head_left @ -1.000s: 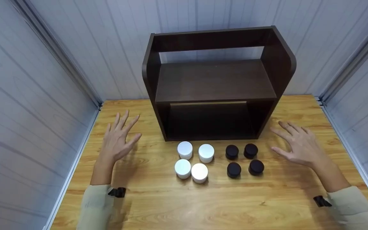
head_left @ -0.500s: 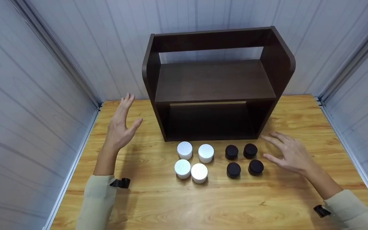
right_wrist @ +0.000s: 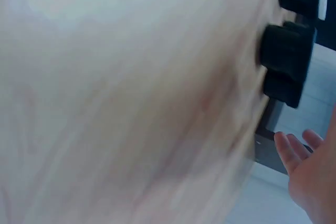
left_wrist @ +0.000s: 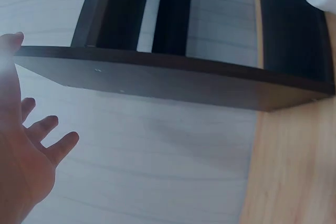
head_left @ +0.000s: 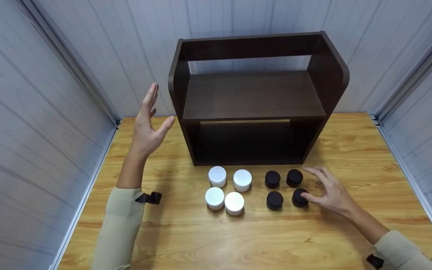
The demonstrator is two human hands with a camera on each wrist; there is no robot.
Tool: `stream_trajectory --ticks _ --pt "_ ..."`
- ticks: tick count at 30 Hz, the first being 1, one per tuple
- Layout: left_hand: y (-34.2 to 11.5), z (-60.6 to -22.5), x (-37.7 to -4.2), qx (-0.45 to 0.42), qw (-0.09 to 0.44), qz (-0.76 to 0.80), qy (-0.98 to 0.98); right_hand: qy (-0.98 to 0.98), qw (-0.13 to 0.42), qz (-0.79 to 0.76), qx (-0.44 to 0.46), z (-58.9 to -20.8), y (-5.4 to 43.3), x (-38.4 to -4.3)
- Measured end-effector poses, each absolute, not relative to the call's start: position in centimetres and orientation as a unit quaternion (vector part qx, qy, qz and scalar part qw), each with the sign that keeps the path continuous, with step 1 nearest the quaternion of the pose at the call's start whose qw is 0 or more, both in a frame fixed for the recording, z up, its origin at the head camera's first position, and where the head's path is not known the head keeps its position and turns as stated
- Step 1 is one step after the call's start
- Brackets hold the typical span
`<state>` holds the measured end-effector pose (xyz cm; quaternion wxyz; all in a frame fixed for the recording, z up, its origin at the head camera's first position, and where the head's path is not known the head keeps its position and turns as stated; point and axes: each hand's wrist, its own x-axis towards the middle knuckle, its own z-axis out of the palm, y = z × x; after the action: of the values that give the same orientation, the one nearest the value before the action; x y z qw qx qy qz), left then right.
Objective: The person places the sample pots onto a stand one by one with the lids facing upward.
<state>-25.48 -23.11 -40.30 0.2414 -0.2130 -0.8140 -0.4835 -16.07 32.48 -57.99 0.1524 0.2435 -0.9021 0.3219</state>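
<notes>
My left hand [head_left: 146, 129] is raised beside the left side of a dark brown two-tier shelf [head_left: 253, 95], fingers spread and thumb toward the panel. In the left wrist view this hand [left_wrist: 26, 156] holds nothing, and the shelf's side panel [left_wrist: 157, 80] runs past it. My right hand [head_left: 330, 191] reaches in from the right at the black round jars, fingers apart. Its thumb overlaps the front right black jar [head_left: 299, 197] in the head view; the back right black jar [head_left: 294, 177] lies just left of its fingertips. The right wrist view shows the hand [right_wrist: 310, 171] apart from the black jars [right_wrist: 286, 51].
Several white round jars [head_left: 234, 203] stand in front of the shelf, left of the black ones. More black jars [head_left: 274, 200] stand between them and my right hand. Pale panelled walls [head_left: 51, 112] enclose the wooden table [head_left: 216, 240] at the back and sides.
My left hand has risen and moved forward toward the shelf's left side. My right hand has moved left and nearer to the black jars. The jars and shelf have stayed put.
</notes>
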Motion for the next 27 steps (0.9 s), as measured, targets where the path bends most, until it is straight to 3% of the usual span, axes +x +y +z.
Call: stream_trajectory --ticks 27 --pt "-21.4 -37.7 -28.9 -0.237 0.222 -0.528 -0.785 -0.864 0.15 0.396 0.274 -60.7 31.2 -14.2"
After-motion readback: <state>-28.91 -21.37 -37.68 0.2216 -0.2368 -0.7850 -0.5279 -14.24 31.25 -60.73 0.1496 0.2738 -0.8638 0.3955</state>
